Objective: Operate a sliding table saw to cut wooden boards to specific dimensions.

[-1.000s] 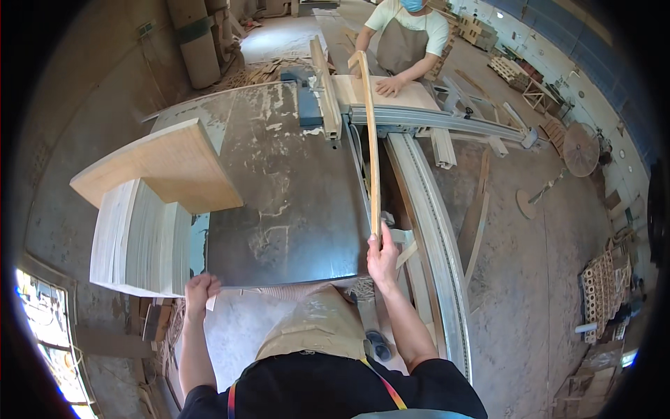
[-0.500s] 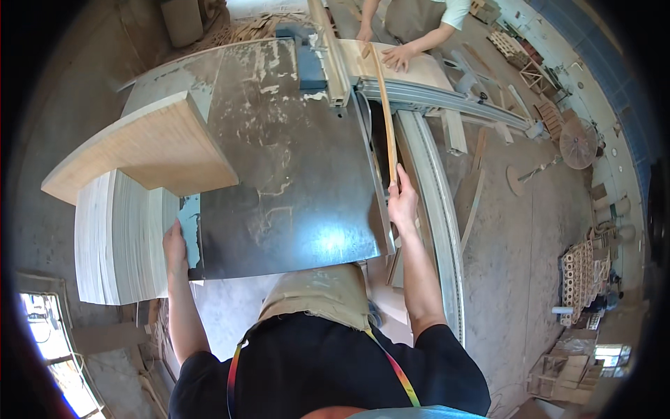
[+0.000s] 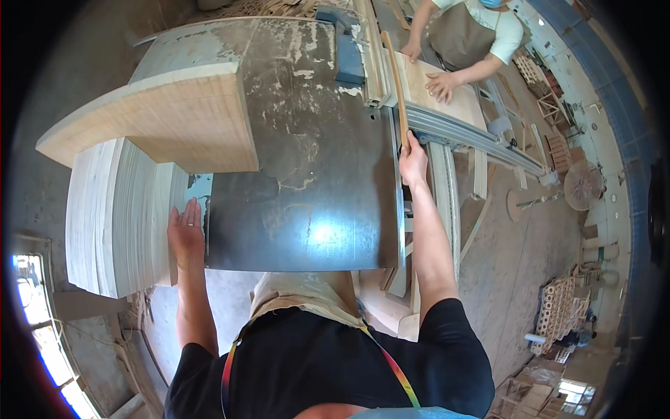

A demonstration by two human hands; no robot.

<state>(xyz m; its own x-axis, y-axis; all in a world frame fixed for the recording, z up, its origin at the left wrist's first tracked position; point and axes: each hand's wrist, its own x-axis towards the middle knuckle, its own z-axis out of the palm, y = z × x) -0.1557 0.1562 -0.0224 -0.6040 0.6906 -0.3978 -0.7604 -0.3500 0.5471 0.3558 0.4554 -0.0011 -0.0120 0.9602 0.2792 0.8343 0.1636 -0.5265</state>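
My right hand is closed on the near end of a long, thin wood strip, which runs away from me along the right edge of a dark metal machine table. Near the table's left side my left hand has its fingers stretched out. It holds nothing and lies against the side of a thick stack of pale boards. Across the top of that stack rests a wide, curved-edged wooden board, reaching over the table.
Opposite me, a co-worker's hands lie on a pale board against a metal fence beam. A blue block stands at the table's far end. Rails extend along the right. A round fan stands farther right.
My right hand has moved forward with the strip, nearer the fence beam. The beam and the co-worker's board have come closer to me. My left fingers have straightened beside the stack.
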